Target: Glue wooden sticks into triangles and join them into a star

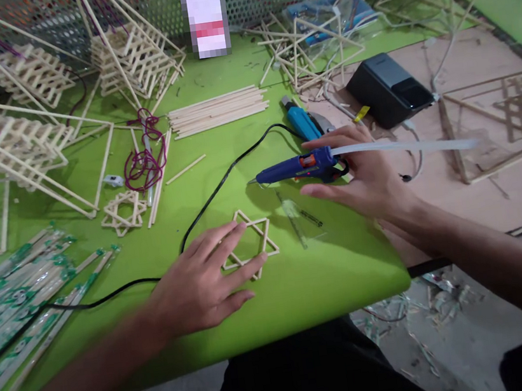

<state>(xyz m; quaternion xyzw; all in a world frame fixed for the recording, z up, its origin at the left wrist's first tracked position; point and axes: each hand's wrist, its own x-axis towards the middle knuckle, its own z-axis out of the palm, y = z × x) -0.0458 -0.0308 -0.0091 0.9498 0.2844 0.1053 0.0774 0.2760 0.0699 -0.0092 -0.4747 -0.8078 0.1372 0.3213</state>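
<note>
My left hand [204, 278] lies over a small six-pointed star of thin wooden sticks [266, 236], its fingers spread and fingertips touching the sticks. To the right, a blue hot glue gun [286, 169] rests in my right hand [358, 170]; thumb and forefinger stretch loosely along either side, and the grip of the handle is mostly hidden. The gun's nozzle points left, above the star. From its rear a long clear glue stick [403, 147] passes over my right hand. A clear plastic set square [300, 219] lies beside the star.
A teal utility knife [302, 119] and black power box [389, 89] lie beyond my right hand. Loose sticks [218, 111], purple cord [148, 159], a second star [123, 212] and wrapped chopsticks [24, 297] cover the left. Stick frames [132, 58] stand behind. A black cable [220, 178] crosses the table.
</note>
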